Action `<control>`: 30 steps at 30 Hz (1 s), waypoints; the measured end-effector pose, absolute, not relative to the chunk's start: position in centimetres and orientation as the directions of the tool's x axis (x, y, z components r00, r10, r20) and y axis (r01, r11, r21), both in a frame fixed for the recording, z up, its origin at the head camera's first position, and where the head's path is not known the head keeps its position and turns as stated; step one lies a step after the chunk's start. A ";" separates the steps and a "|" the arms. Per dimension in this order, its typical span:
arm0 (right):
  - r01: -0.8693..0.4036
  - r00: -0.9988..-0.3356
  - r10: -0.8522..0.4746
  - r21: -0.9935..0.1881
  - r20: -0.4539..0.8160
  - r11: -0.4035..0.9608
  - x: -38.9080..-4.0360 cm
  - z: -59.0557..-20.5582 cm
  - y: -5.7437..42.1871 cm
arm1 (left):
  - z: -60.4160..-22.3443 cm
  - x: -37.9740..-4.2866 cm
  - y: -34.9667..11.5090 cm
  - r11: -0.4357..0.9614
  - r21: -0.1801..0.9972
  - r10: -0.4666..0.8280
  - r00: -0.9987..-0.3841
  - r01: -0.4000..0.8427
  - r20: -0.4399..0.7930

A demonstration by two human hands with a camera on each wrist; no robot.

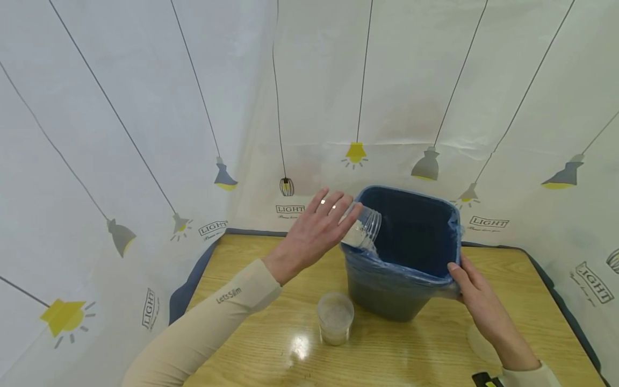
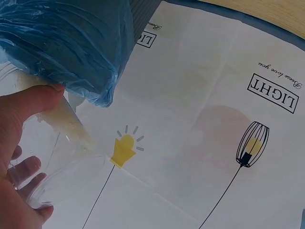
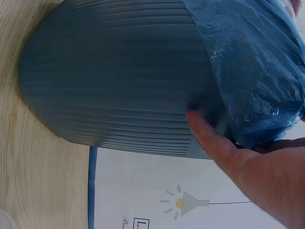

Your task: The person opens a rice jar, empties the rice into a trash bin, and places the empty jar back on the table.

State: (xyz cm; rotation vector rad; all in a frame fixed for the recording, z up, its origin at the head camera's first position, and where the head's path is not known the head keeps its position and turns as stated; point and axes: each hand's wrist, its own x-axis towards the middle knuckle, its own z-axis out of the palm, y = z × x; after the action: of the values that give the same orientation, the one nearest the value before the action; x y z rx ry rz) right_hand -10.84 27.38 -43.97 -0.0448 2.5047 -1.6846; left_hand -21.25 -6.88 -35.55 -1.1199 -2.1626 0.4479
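Observation:
My left hand [image 1: 316, 231] grips a clear plastic jar [image 1: 371, 223], tipped on its side with its mouth over the left rim of a bin. Pale, whitish matter [image 2: 64, 121] lies along the jar's lower wall in the left wrist view. The grey bin [image 1: 382, 295] leans on the table, with a blue plastic bag [image 1: 401, 273] lining it and folded over its rim. My right hand [image 1: 486, 309] holds the bin's right side at the rim, thumb on the bag's edge; one finger [image 3: 209, 138] presses the ribbed wall below. The bin's inside is dark.
A second clear container [image 1: 336, 320] stands upright on the wooden table [image 1: 271, 328], just in front of the bin. A pale round disc [image 1: 481, 344] lies by the right forearm. White sheeting [image 1: 319, 80] printed with lamps encloses the table's back and sides.

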 end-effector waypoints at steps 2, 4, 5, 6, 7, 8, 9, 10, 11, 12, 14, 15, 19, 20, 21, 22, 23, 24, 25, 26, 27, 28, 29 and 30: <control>0.043 -0.992 -0.091 -0.920 -0.084 0.389 -10.8 -44.0 27.4 | -35.6 -21.3 -6.9 0.579 -0.559 0.815 -0.422 0.594 0.396; 0.044 -0.992 -0.091 -0.919 -0.087 0.392 -10.8 -44.0 27.5 | -35.6 -21.3 -6.9 0.581 -0.555 0.814 -0.423 0.595 0.399; 0.044 -0.992 -0.092 -0.919 -0.086 0.391 -10.8 -44.0 27.5 | -35.6 -21.3 -6.9 0.582 -0.554 0.813 -0.422 0.594 0.401; 0.043 -0.992 -0.092 -0.920 -0.085 0.389 -10.8 -44.0 27.5 | -35.6 -21.3 -6.9 0.583 -0.555 0.812 -0.422 0.593 0.403; 0.041 -0.992 -0.093 -0.921 -0.084 0.388 -10.8 -44.0 27.5 | -35.6 -21.3 -6.9 0.584 -0.554 0.812 -0.420 0.593 0.406; 0.041 -0.992 -0.094 -0.922 -0.083 0.385 -10.8 -43.9 27.5 | -35.7 -21.3 -6.9 0.585 -0.555 0.811 -0.418 0.592 0.409; 0.040 -0.992 -0.095 -0.923 -0.082 0.382 -10.8 -43.9 27.5 | -35.7 -21.4 -6.9 0.585 -0.555 0.811 -0.416 0.591 0.412; 0.040 -0.992 -0.095 -0.924 -0.082 0.380 -10.8 -43.9 27.5 | -35.7 -21.4 -6.9 0.586 -0.556 0.810 -0.413 0.589 0.416; 0.039 -0.992 -0.096 -0.926 -0.081 0.376 -10.8 -43.9 27.5 | -35.7 -21.4 -6.9 0.587 -0.557 0.810 -0.411 0.587 0.419; 0.039 -0.992 -0.095 -0.925 -0.081 0.377 -10.8 -43.9 27.4 | -35.7 -21.4 -6.9 0.587 -0.558 0.809 -0.408 0.586 0.422; 0.042 -0.992 -0.094 -0.926 -0.083 0.376 -10.8 -43.9 27.4 | -35.7 -21.4 -6.8 0.587 -0.558 0.809 -0.405 0.586 0.426; 0.043 -0.992 -0.094 -0.926 -0.084 0.375 -10.7 -43.8 27.4 | -35.7 -21.4 -6.8 0.587 -0.557 0.809 -0.405 0.588 0.425; 0.045 -0.992 -0.090 -0.925 -0.085 0.377 -10.7 -43.8 27.3 | -35.6 -21.4 -6.8 0.584 -0.554 0.811 -0.412 0.593 0.414; 0.044 -0.992 -0.089 -0.925 -0.084 0.377 -10.7 -43.8 27.3 | -35.6 -21.3 -6.8 0.584 -0.553 0.812 -0.416 0.595 0.410; 0.044 -0.993 -0.089 -0.925 -0.083 0.377 -10.7 -43.7 27.3 | -35.5 -21.3 -6.7 0.583 -0.554 0.813 -0.417 0.594 0.407; 0.040 -0.993 -0.091 -0.925 -0.080 0.377 -10.6 -43.7 27.3 | -35.5 -21.3 -6.7 0.582 -0.555 0.813 -0.419 0.594 0.404; 0.036 -0.993 -0.092 -0.925 -0.076 0.377 -10.6 -43.7 27.3 | -35.5 -21.3 -6.7 0.581 -0.556 0.814 -0.420 0.594 0.401; 0.033 -0.993 -0.094 -0.926 -0.073 0.376 -10.6 -43.7 27.3 | -35.5 -21.3 -6.7 0.579 -0.557 0.815 -0.420 0.595 0.398; 0.030 -0.993 -0.096 -0.927 -0.071 0.374 -10.6 -43.7 27.3 | -35.5 -21.3 -6.7 0.577 -0.557 0.816 -0.420 0.597 0.396; 0.028 -0.993 -0.098 -0.927 -0.069 0.373 -10.6 -43.7 27.3 | -35.5 -21.3 -6.7 0.575 -0.557 0.818 -0.419 0.599 0.394; 0.026 -0.993 -0.099 -0.928 -0.068 0.372 -10.6 -43.7 27.3 | -35.5 -21.3 -6.8 0.573 -0.557 0.820 -0.418 0.601 0.392; 0.023 -0.993 -0.101 -0.930 -0.064 0.367 -10.6 -43.7 27.3 | -35.6 -21.3 -6.8 0.570 -0.558 0.822 -0.416 0.603 0.390; 0.023 -0.993 -0.101 -0.931 -0.064 0.364 -10.6 -43.7 27.3 | -35.6 -21.3 -6.8 0.567 -0.558 0.824 -0.414 0.606 0.388; 0.022 -0.993 -0.102 -0.933 -0.063 0.359 -10.6 -43.8 27.3 | -35.6 -21.2 -6.8 0.564 -0.558 0.826 -0.412 0.608 0.385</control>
State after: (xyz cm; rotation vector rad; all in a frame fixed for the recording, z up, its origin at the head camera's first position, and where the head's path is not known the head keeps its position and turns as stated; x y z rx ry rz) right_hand -10.62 27.34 -43.75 -0.0741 2.4974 -1.7167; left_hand -21.24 -6.77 -35.57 -1.1427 -2.1608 0.4413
